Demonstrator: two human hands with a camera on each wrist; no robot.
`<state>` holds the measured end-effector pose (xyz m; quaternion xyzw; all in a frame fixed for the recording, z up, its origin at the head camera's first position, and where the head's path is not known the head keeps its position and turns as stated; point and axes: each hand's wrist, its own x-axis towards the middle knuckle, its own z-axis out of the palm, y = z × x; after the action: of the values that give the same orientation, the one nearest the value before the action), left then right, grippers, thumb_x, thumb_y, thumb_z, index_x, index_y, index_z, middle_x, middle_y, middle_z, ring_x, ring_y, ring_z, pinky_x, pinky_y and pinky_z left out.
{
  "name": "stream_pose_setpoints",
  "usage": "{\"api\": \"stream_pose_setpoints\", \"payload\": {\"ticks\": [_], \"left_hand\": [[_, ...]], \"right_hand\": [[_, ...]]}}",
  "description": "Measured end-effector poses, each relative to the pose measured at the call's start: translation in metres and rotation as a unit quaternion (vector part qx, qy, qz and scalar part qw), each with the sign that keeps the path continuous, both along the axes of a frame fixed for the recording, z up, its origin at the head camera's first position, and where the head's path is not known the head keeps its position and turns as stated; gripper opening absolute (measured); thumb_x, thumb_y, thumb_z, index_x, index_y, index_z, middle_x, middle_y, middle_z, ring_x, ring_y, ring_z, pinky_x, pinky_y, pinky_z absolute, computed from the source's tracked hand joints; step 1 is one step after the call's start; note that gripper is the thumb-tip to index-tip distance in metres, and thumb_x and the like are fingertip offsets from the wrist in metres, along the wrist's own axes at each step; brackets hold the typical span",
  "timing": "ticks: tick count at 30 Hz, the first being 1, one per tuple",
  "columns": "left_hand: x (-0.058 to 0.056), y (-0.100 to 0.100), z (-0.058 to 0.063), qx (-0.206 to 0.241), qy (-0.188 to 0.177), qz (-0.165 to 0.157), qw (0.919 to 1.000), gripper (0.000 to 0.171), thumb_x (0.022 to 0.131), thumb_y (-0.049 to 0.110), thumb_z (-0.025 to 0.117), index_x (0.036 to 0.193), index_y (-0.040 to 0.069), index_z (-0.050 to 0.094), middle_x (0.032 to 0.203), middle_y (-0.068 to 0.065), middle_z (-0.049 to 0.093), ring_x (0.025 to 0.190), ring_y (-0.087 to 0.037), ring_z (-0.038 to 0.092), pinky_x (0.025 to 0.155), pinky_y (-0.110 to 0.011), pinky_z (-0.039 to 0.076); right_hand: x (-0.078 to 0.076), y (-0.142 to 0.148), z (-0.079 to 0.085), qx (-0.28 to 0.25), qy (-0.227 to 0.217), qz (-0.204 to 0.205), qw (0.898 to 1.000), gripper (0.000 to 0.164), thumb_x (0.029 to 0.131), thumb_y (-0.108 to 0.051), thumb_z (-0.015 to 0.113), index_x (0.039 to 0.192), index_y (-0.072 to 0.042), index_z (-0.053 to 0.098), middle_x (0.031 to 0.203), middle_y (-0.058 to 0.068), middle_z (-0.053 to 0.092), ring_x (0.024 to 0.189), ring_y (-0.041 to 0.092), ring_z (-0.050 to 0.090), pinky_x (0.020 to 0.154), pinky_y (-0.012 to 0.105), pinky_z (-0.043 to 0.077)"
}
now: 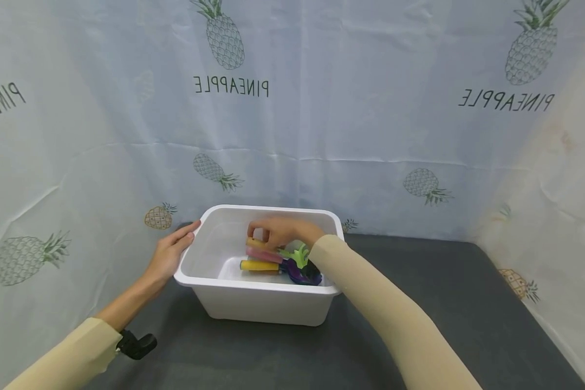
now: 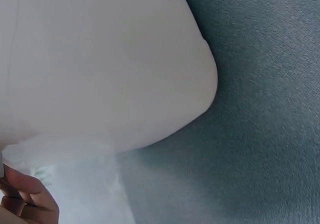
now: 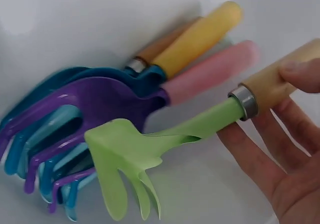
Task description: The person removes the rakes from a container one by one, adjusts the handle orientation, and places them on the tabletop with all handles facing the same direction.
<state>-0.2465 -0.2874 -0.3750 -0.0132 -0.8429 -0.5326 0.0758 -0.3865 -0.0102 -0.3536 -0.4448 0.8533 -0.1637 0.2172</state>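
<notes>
A white plastic tub [image 1: 268, 303] stands on the dark table, several small garden hand rakes lying in it. My left hand [image 1: 168, 254] grips the tub's left rim; the left wrist view shows its fingers [image 2: 37, 191] at the rim. Inside the tub, my right hand [image 1: 283, 230] holds a light green hand rake [image 3: 125, 144] by its wooden handle, thumb on one side and fingers below. Close beside it lie a purple hand rake [image 3: 105, 96] with a pink handle and a blue hand rake with a yellow handle [image 3: 200, 36]. A brown handle [image 3: 165, 44] lies partly hidden behind the yellow one.
The dark tabletop [image 1: 419, 281] extends to the right of the tub and in front of it. A pale curtain [image 1: 322, 108] with pineapple prints hangs behind and along both sides. A black strap [image 1: 135, 344] is on the left wrist.
</notes>
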Motion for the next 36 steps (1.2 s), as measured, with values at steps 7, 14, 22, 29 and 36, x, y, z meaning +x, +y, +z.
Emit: {"api": "stream_pose_setpoints", "payload": {"ticks": [7,14,22,29,36], "left_hand": [[-0.001,0.001,0.0,0.011,-0.008,0.005,0.9999,0.053,0.111,0.035,0.044,0.158,0.011,0.041,0.161,-0.018,0.043,0.095,0.018,0.058,0.079,-0.015,0.053],[0.0,0.002,0.003,-0.004,-0.041,0.012,0.9991,0.056,0.111,0.042,0.044,0.16,0.018,0.039,0.165,-0.014,0.039,0.116,-0.003,0.062,0.081,-0.014,0.052],[0.005,0.006,0.012,0.008,-0.1,0.007,0.9949,0.055,0.112,0.038,0.038,0.164,0.021,0.029,0.172,-0.009,0.024,0.153,-0.039,0.035,0.104,-0.031,0.048],[0.007,0.015,0.014,0.018,-0.089,0.006,0.9958,0.054,0.114,0.036,0.033,0.165,0.02,0.025,0.174,-0.01,0.018,0.157,-0.042,0.025,0.122,-0.059,0.03],[0.007,0.014,0.01,-0.02,-0.063,0.007,0.9978,0.054,0.114,0.034,0.034,0.164,0.014,0.028,0.172,-0.012,0.022,0.157,-0.043,0.024,0.124,-0.06,0.026]], "right_hand": [[0.001,0.003,0.012,-0.026,-0.022,0.001,0.999,0.046,0.095,-0.008,0.064,0.135,-0.028,0.054,0.118,0.01,0.069,0.091,0.02,0.067,0.07,0.029,0.059],[0.01,0.011,0.042,-0.044,-0.022,0.005,0.999,0.05,0.093,-0.005,0.063,0.137,-0.025,0.051,0.121,0.015,0.07,0.096,0.022,0.068,0.073,0.033,0.061],[0.025,0.031,0.086,-0.079,0.034,0.029,0.996,0.05,0.092,-0.004,0.064,0.138,-0.02,0.052,0.119,0.014,0.072,0.104,0.022,0.072,0.079,0.03,0.06],[0.038,0.058,0.12,-0.088,0.091,0.033,0.991,0.048,0.092,-0.006,0.063,0.137,-0.021,0.053,0.118,0.011,0.071,0.104,0.021,0.072,0.088,0.033,0.059],[0.052,0.089,0.141,-0.078,0.136,0.028,0.987,0.046,0.093,-0.008,0.062,0.136,-0.024,0.054,0.121,0.007,0.07,0.104,0.018,0.072,0.094,0.039,0.057]]}}
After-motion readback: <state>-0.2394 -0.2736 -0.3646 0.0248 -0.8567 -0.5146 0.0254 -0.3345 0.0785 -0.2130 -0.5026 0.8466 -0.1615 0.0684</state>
